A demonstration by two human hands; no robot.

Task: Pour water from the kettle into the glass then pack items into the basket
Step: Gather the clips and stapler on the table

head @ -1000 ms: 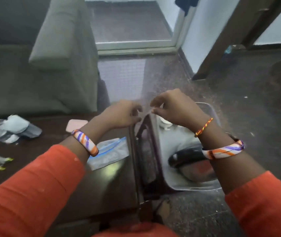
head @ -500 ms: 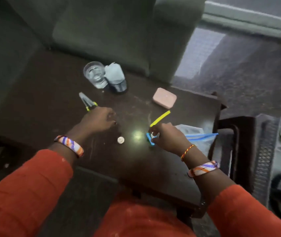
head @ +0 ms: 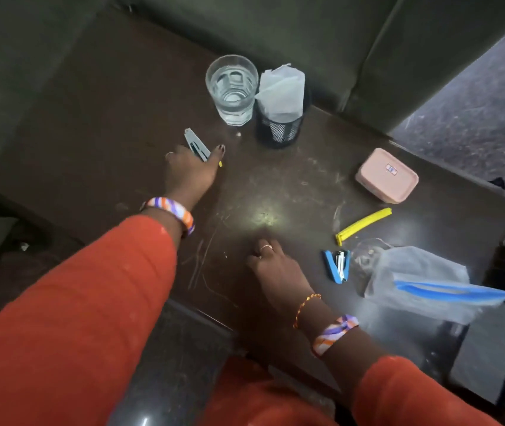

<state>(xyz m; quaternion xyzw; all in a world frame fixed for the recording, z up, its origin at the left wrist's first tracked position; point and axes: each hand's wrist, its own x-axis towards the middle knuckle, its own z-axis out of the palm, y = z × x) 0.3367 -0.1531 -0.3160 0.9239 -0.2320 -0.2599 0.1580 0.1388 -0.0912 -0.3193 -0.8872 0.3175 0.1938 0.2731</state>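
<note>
Two hands are seen over the dark counter (head: 97,124) in the head view. The left hand (head: 190,167) is closed around a grey clip tool (head: 196,143) near the far edge, just before the water-filled glass (head: 232,87). The right hand (head: 275,269) is laid near the front edge; whether its fingers hold anything cannot be told. A blue stapler (head: 338,266) lies beside it.
</note>
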